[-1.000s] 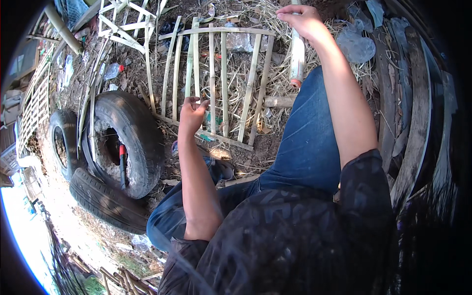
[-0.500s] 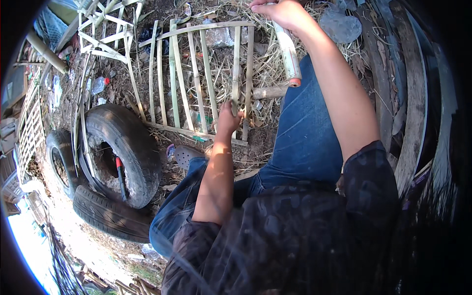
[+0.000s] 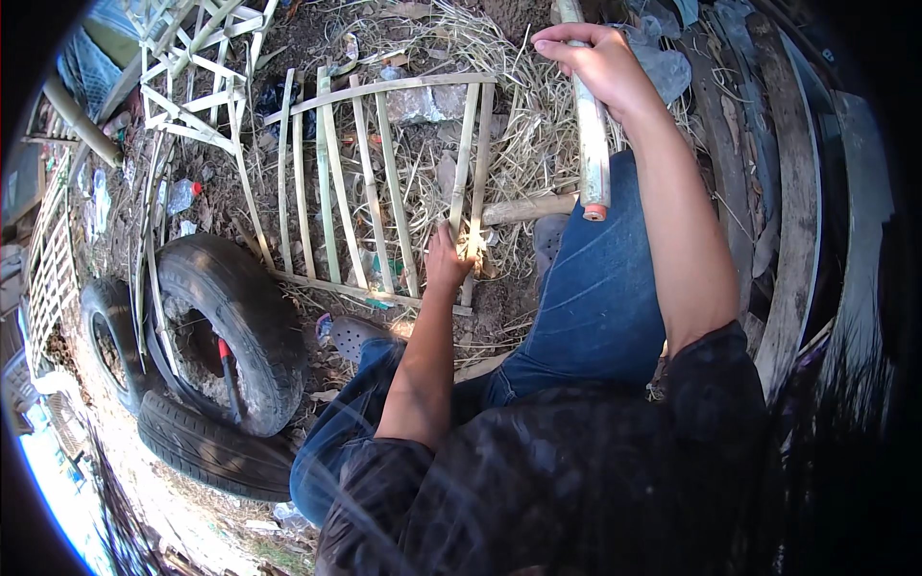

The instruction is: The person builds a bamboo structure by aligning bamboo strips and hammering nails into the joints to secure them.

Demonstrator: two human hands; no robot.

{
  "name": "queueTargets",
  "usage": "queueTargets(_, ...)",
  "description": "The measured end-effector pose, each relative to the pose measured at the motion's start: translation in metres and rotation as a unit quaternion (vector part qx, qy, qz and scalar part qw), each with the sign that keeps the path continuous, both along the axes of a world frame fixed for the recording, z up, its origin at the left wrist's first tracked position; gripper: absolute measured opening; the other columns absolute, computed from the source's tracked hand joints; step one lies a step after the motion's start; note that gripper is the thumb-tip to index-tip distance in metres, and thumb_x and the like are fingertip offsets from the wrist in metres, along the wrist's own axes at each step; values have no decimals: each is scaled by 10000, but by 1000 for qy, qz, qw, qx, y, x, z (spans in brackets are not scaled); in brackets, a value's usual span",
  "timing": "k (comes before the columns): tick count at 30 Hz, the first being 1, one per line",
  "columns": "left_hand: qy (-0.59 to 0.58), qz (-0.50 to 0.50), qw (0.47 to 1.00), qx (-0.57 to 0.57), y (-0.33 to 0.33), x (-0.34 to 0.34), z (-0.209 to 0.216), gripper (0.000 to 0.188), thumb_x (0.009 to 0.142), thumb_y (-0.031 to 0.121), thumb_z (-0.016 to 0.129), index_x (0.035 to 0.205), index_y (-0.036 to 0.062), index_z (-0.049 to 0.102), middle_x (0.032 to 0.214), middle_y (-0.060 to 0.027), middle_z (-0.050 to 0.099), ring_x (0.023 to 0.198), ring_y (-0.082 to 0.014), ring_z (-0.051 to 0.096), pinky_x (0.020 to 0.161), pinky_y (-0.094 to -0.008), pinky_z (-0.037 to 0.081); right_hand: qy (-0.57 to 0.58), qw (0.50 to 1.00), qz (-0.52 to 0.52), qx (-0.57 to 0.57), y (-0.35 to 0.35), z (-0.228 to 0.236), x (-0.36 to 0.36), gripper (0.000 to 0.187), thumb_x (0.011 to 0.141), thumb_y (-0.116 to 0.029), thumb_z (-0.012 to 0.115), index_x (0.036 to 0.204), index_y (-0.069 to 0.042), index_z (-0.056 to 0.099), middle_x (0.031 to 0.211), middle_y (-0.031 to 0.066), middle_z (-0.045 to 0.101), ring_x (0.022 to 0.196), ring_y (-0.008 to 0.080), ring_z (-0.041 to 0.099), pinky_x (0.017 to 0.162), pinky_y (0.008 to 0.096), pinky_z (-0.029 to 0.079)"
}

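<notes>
A flat lattice of split-bamboo slats point(image 3: 329, 173) lies on the ground before me, its upright strips crossed by a curved strip at the far end and a straight one near me. At its near right part, my left hand point(image 3: 448, 261) is closed round an upright bamboo slat point(image 3: 465, 158). To the right, my right hand point(image 3: 605, 72) grips a pale, greenish-white tube point(image 3: 593, 144) with an orange near end, above my right knee. The thumb and forefinger reach left past the tube; its far end runs out of view.
Left of the lattice stand old tyres point(image 3: 240, 317), one with a red-handled tool point(image 3: 227, 360) inside. Another bamboo frame point(image 3: 197, 82) rises at the far left. A round wooden piece point(image 3: 528, 209) lies by my right knee; weathered planks point(image 3: 802, 192) line the right side.
My right hand and the tube have come nearer and slightly right. My left hand remains at the lattice's slat. The whole view has shifted a little.
</notes>
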State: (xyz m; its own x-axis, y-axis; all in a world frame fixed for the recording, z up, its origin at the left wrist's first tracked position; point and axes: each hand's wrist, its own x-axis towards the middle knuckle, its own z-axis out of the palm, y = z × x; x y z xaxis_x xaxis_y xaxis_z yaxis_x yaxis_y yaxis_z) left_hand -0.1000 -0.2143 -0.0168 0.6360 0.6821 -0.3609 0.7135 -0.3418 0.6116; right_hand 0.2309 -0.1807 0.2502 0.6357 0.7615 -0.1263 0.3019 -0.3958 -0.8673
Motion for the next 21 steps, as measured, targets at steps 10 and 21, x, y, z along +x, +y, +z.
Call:
queueTargets(10, -132, 191, 973, -10, 91, 29, 0, 676, 737, 275, 780, 1248, -5, 438, 949, -144, 572, 780, -238, 583, 670, -334, 484, 33, 999, 28, 9, 6, 11, -12, 190, 777, -189, 732, 927, -73, 743, 756, 5, 648, 688, 85, 536, 660, 256, 430)
queueTargets(21, -246, 368, 814, -376, 265, 115, 42, 610, 937, 303, 552, 1364, -58, 308, 1103, -228, 577, 925, -303, 642, 805, -416, 544, 36, 998, 45, -16, -7, 39, -13, 165, 781, -150, 708, 909, -50, 736, 839, 81, 706, 820, 158, 636, 810, 303, 467)
